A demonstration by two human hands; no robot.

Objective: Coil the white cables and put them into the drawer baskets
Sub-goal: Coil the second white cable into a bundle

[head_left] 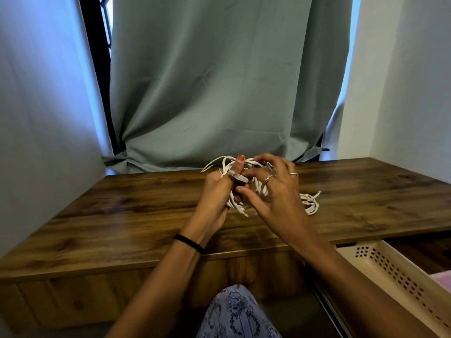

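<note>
White cables between both hands, above mid-desk, open basket right.

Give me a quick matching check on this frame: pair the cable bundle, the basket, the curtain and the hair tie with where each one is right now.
Things:
1. white cables
2. drawer basket
3. green curtain
4. black hair tie

Places:
A. around the left wrist
B. hanging behind the wooden table
C. held between the left hand and right hand, above the table
D. lower right, beside the table's front edge

Pairs: 1-C, 2-D, 3-B, 4-A
</note>
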